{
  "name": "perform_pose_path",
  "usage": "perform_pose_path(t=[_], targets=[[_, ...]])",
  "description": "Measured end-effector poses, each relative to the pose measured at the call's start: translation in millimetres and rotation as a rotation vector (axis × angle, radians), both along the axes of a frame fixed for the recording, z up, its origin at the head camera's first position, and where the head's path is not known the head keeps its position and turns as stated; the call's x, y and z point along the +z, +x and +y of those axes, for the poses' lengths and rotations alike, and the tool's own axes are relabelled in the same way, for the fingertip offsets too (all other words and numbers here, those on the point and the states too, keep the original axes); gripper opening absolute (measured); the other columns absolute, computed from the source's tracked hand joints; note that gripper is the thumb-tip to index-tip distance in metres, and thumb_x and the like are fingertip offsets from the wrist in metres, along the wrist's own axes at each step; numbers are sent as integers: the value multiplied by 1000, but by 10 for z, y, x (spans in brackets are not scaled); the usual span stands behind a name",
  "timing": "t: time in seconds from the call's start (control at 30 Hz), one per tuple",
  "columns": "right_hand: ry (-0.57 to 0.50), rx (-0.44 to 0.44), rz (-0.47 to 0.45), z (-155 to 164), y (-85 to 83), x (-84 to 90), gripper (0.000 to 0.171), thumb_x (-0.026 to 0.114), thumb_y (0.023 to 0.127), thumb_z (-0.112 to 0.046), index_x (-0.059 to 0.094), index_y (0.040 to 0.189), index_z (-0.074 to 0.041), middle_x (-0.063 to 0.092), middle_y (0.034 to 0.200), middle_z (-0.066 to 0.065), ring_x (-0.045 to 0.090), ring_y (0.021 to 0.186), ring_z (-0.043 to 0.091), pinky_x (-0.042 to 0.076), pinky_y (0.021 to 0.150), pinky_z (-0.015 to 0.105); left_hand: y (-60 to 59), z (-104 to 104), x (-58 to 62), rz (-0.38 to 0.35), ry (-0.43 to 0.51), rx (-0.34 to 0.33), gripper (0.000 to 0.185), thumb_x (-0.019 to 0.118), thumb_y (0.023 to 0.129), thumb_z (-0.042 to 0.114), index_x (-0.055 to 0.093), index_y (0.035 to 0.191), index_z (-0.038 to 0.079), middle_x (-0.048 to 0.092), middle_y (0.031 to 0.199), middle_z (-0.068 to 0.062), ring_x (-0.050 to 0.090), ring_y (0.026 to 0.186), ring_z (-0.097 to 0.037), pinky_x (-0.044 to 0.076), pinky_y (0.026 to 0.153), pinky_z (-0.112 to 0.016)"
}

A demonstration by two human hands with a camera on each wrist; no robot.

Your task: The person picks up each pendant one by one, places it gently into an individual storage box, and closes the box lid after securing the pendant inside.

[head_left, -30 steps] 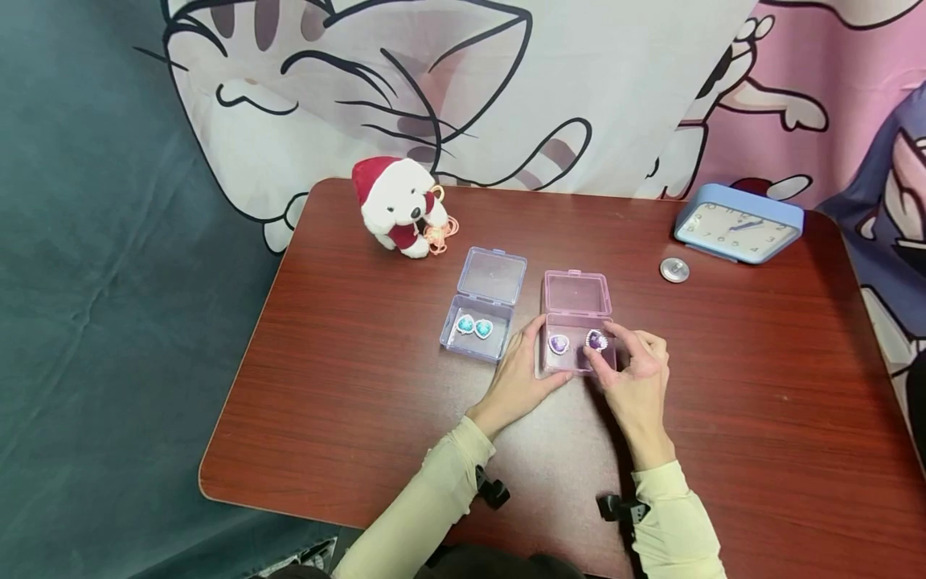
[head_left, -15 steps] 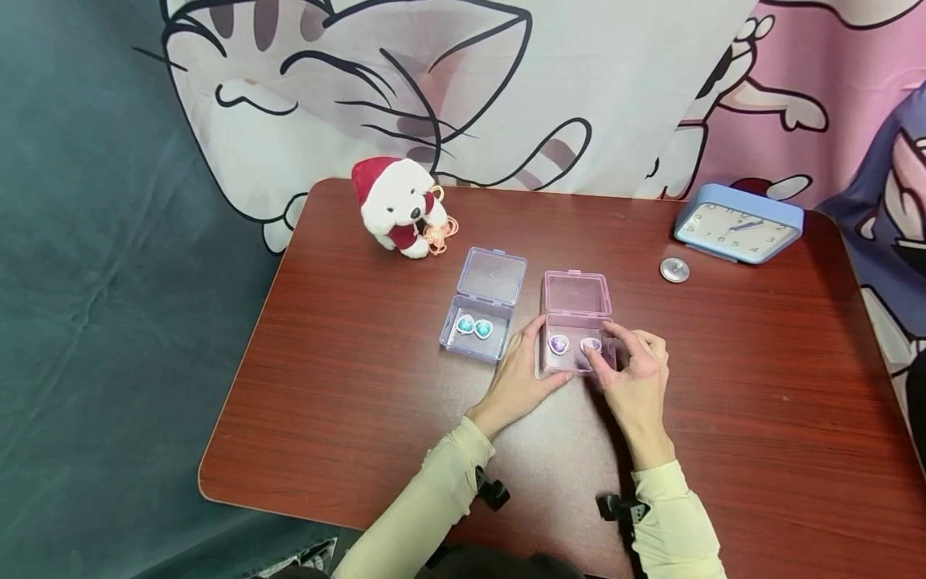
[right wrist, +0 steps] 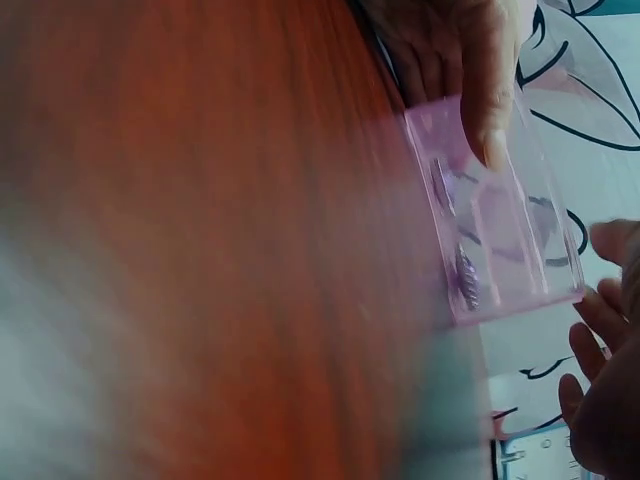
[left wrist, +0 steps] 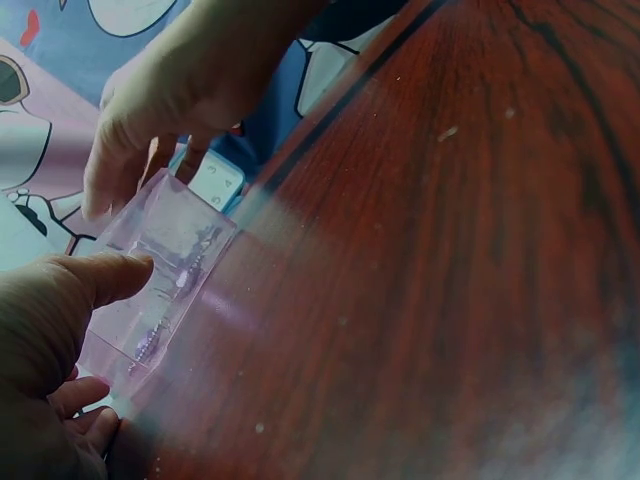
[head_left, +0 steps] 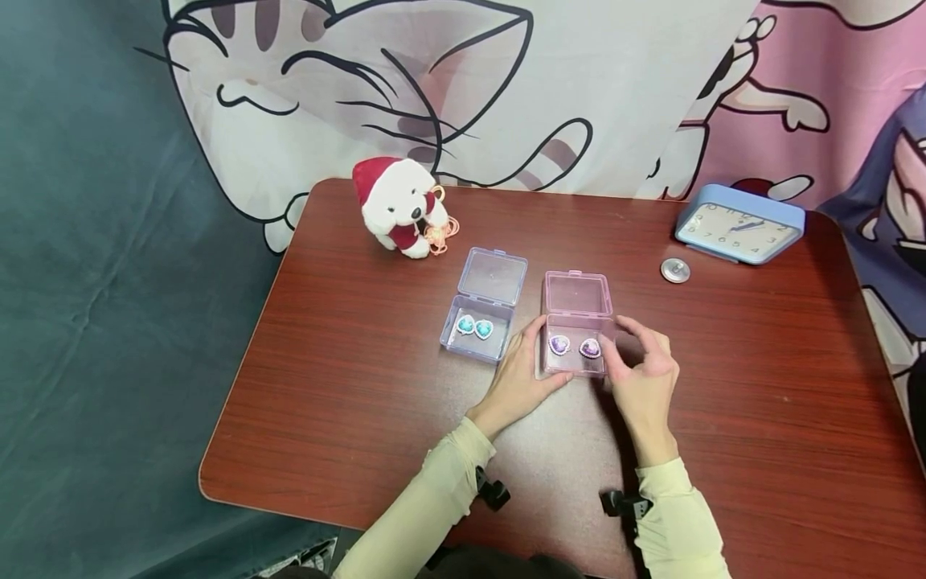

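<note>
A small clear pink box [head_left: 575, 363] stands on the table with its lid [head_left: 576, 294] tipped back. Inside lie two purple heart-shaped jewels with pale beaded rims, a left one [head_left: 559, 345] and a right one [head_left: 590, 348]. My left hand [head_left: 515, 379] holds the box at its near left corner, thumb along the front wall and fingers at the left side. At the box's right wall is my right hand [head_left: 645, 378], thumb and forefinger spread apart with nothing between them. The left wrist view shows the left thumb [left wrist: 115, 275] over the box wall.
Left of the pink box is an open clear bluish box [head_left: 499, 347] with two turquoise jewels [head_left: 474, 326]. A white plush bear [head_left: 394, 205] in a red hat sits at the back left. Back right are a blue clock [head_left: 741, 225] and a round silver disc [head_left: 675, 270].
My right hand has let go of the right purple jewel, which now lies on the box floor, and has drawn back to the right. The left hand has kept its place.
</note>
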State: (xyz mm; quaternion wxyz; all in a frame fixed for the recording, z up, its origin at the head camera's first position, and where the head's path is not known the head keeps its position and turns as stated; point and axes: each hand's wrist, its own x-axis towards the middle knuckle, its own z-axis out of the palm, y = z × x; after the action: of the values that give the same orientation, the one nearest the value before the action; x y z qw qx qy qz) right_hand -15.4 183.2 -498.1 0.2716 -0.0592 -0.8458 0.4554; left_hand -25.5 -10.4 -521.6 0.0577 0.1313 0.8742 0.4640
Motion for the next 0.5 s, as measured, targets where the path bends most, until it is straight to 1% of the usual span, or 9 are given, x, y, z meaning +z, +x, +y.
perform_pose_path(t=[0.1,0.17,0.27,0.33,0.37,0.43,0.5], targets=[[-94,-38,-29,40,-81,27,34,86,87,-10,78,120,-6,77,109,18,66,100,28,46,88,20,-2,-7,5,-1,8,1,100,88,86,35,30,165,16,50,159,-11,50,139,-24,44,116,-42],[-169,-41,-66,68,-151,34,34,83,90,-11,76,123,-3,77,113,18,67,97,18,49,88,17,1,-12,6,0,7,0,100,88,86,34,30,165,17,50,159,-11,50,139,-25,44,115,-43],[-291,-22,-152,99,-268,21,37,79,95,-12,72,128,2,76,118,19,68,95,1,51,88,14,3,-17,5,1,10,-3,100,88,86,34,30,166,17,50,159,-11,50,139,-25,44,116,-43],[-398,-12,-227,105,-350,3,42,78,96,-13,69,132,4,78,115,12,67,93,-5,51,87,11,6,-19,5,-1,9,-4,100,88,86,33,30,166,16,50,158,-11,50,139,-25,44,115,-44],[-443,-13,-260,102,-386,1,43,77,96,-15,68,133,5,79,111,7,67,93,-6,51,86,11,6,-19,4,-1,8,-4,100,88,86,33,30,166,16,50,159,-11,50,139,-25,44,116,-44],[-540,-19,-312,89,-453,-3,46,78,96,-17,67,134,6,80,101,-4,68,89,-5,52,82,11,7,-18,2,-7,10,-4,100,88,87,34,29,166,15,49,158,-11,49,139,-25,43,116,-44],[-635,-28,-330,70,-504,8,47,79,96,-18,67,134,8,78,91,-15,69,85,-3,54,78,12,7,-17,2,-9,7,-5,100,88,87,35,29,166,15,49,158,-11,49,139,-25,43,116,-43]])
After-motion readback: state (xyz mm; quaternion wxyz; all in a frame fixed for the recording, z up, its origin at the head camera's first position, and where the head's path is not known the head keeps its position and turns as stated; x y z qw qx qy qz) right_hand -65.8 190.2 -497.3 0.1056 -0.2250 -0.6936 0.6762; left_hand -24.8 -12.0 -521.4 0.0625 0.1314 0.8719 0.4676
